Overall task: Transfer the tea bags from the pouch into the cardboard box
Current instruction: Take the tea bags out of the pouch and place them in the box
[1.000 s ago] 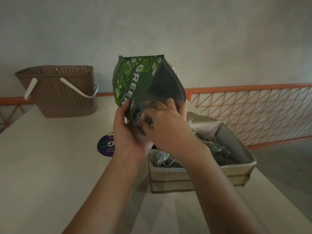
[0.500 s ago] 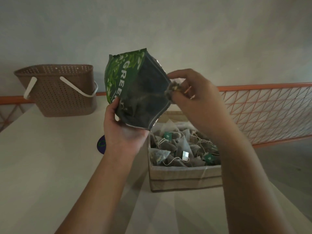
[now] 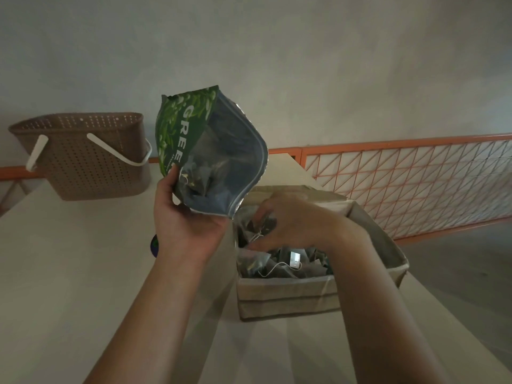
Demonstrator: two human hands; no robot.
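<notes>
dropping a tea bag (image 3: 263, 225) into the box (image 3: 288, 295), right hand (image 3: 288, 220) fingers curled round it low over the pile. left hand (image 3: 185, 217) gripping the pouch (image 3: 213, 156) open, more bags inside. best let go low, strings untangled.

Pale beige table (image 3: 69, 273), smooth top, running back toward a grey wall. Brown perforated basket (image 3: 83, 159) with white handles stands on it at the far left; open cardboard box (image 3: 288, 297) sits right of centre near the right edge, filled with tea bags (image 3: 279, 268), some with strings and paper tags showing. A small dark round item (image 3: 154, 245), purple and green, lies on the top between basket and box, mostly hidden behind a wrist, so what it is cannot be told.
</notes>
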